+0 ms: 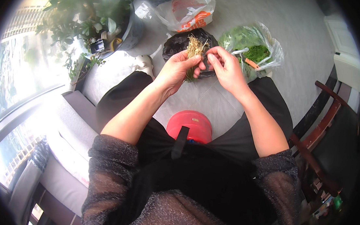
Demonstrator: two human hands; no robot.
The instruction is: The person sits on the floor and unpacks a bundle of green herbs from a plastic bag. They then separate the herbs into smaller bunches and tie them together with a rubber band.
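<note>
My left hand [182,66] grips a bunch of leafy herbs by its stems. The tangled straw-coloured roots [195,46] point up and away from me, and some green [190,75] shows below the fingers. Close by on the right is my right hand [226,67], thumb and fingers bent near the roots; whether anything thin is pinched there cannot be made out. Beneath both hands lies an opened black plastic bag [176,43]. A clear plastic bag [276,53] of feathery greens [258,54] rests beyond the right hand, with an orange handle-like piece [251,63] at its mouth.
A white carrier bag [200,9] with orange print stands at the back. Potted plants [90,22] fill the left beside the window. Between my knees is a red plastic stool [194,121]. A white animal-faced slipper [143,63] shows by my left knee. A dark wooden chair [322,126] stands right.
</note>
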